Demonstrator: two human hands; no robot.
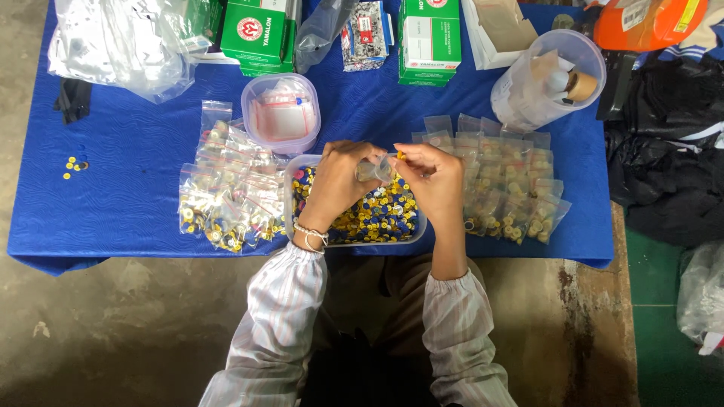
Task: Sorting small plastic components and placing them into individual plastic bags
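My left hand (337, 181) grips a small clear plastic bag (375, 169) above a clear tray (290, 188) full of small yellow, blue and pink caps. My right hand (434, 181) pinches a tiny yellow cap (401, 156) at the bag's mouth. Both hands hover over the tray, nearly touching each other. A bracelet sits on my left wrist.
Filled little bags lie in piles left (226, 192) and right (509, 185) of the tray on a blue cloth (113, 196). Behind stand a round tub of empty bags (280, 113), green boxes (256, 30), a clear jar (550, 79), and a big plastic bag (113, 41). Loose yellow caps (72, 166) lie far left.
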